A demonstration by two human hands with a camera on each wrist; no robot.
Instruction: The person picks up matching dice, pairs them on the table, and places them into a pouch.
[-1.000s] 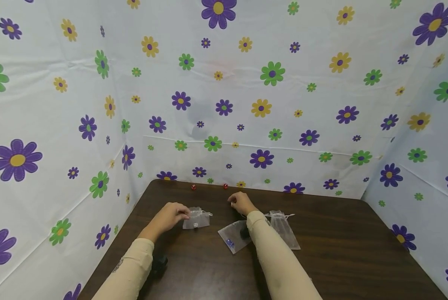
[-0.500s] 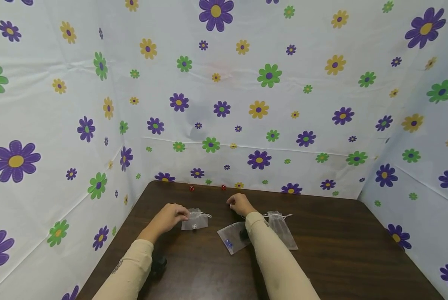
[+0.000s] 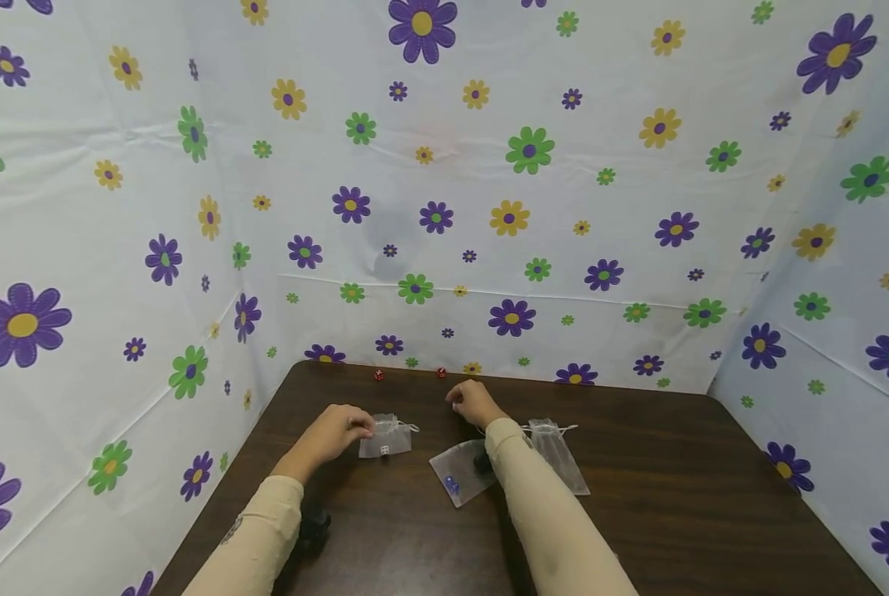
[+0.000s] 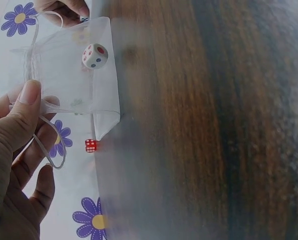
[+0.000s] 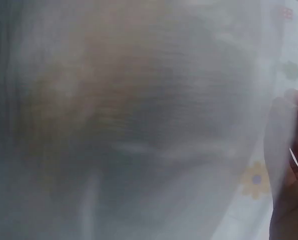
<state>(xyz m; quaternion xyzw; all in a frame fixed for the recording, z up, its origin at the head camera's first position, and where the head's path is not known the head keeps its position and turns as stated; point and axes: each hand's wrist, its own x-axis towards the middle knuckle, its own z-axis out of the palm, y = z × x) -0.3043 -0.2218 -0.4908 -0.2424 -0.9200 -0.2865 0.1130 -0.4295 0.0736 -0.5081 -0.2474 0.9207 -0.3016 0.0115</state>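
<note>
My left hand (image 3: 343, 428) pinches the upper edge of a small sheer white drawstring pouch (image 4: 63, 75) between thumb and fingers. The pouch's cord loops hang by the fingers in the left wrist view. A white die (image 4: 95, 56) with red and blue dots shows at the pouch's lower end. Farther right, my right hand (image 3: 478, 404) is held over the table with fingertips together. A small dotted die (image 4: 84, 19) shows at those fingertips. In the right wrist view, blurred sheer fabric covers most of the picture, and the right hand's fingers are at the right edge.
Two red dice, one left (image 3: 378, 375) and one right (image 3: 441, 372), lie near the table's back edge. A sheer pouch (image 3: 465, 460) with blue dice (image 3: 452, 484) and another sheer pouch (image 3: 556, 455) lie by the right forearm. A flowered cloth (image 3: 444, 182) stands behind the brown table (image 3: 675, 488).
</note>
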